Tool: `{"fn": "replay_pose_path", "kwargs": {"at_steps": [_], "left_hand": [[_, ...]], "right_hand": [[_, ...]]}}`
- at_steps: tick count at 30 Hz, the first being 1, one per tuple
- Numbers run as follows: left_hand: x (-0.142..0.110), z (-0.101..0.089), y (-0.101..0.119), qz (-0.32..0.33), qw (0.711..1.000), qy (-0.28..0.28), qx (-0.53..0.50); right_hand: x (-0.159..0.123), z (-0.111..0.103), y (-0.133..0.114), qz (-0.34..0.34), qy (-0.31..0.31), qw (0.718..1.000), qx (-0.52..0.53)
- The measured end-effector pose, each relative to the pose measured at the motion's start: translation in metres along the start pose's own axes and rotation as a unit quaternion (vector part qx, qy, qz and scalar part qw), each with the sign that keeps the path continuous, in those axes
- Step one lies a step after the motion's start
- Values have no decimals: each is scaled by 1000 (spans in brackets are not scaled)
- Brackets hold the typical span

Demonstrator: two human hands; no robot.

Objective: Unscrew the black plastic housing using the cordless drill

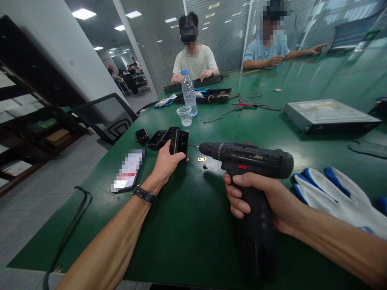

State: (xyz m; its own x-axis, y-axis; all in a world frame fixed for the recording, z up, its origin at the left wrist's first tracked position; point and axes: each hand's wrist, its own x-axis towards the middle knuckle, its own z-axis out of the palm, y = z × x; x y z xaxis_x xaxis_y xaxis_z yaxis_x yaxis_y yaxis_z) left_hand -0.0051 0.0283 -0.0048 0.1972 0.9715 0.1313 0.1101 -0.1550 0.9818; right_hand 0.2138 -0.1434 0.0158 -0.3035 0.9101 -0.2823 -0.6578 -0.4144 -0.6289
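Observation:
My right hand point(250, 193) is wrapped round the grip of a black cordless drill point(248, 157), which points left. Its long thin bit reaches to a black plastic box-like part point(182, 143); whether the tip touches a screw is too small to tell. Around that part closes my left hand point(169, 159), thumb on the near side, wrist wearing a dark watch. More black box-like parts point(157, 139) stand just left of it. Below the bit, a small brass-coloured plate point(202, 159) with two holes lies on the green table point(187, 225), beside a few tiny screws point(205, 166).
A phone point(128, 171) lies left of my left hand. Behind the parts stand a clear cup point(184, 116) and a water bottle point(189, 94). White-and-blue gloves point(338, 197) and a metal case point(329, 114) are at right. Two people sit across the table, near a tool tray point(211, 96).

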Motion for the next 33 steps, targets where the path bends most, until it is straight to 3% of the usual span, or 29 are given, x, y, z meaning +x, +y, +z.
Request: {"fn": "replay_pose_path", "kwargs": {"at_steps": [13, 33], "left_hand": [[-1, -1, 1, 19, 1000, -5, 19], [-1, 0, 3, -2, 1000, 4, 20]], "right_hand": [[1, -1, 2, -2, -4, 1000, 1], [3, -5, 3, -3, -19, 1000, 22]]}}
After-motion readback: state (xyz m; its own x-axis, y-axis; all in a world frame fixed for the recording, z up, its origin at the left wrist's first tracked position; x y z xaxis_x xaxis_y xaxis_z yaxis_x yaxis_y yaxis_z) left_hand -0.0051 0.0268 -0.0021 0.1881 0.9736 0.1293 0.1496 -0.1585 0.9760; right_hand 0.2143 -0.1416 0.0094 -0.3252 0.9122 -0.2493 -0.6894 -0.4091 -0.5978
